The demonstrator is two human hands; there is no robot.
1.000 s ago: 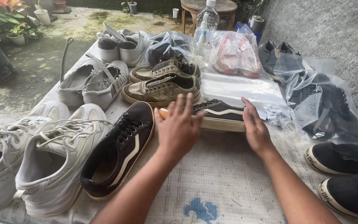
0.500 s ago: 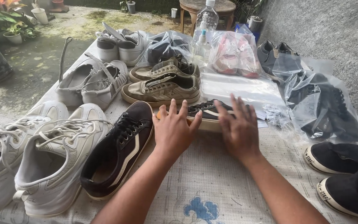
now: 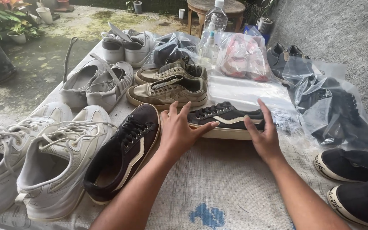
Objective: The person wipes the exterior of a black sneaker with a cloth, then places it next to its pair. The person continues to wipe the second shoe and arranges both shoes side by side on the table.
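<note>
A dark brown sneaker with a white side stripe (image 3: 226, 120) lies sideways on the cloth-covered table (image 3: 218, 187). My left hand (image 3: 179, 131) rests flat against its toe end, fingers spread. My right hand (image 3: 264, 135) touches its heel end, fingers apart. Its matching sneaker (image 3: 122, 153) lies to the left, pointing away from me. A clear plastic bag (image 3: 245, 91) lies flat just behind the sneaker between my hands.
White sneakers (image 3: 52, 162) sit at the near left, grey ones (image 3: 92, 83) behind them, olive ones (image 3: 167, 85) in the middle. Bagged shoes (image 3: 337, 113) lie right, black canvas shoes (image 3: 354, 179) near right. A water bottle (image 3: 214, 21) stands at the back.
My right hand slid in over the sneaker, then back out to its heel end. My left hand stayed at the toe end. The sneaker now shows fully between them.
</note>
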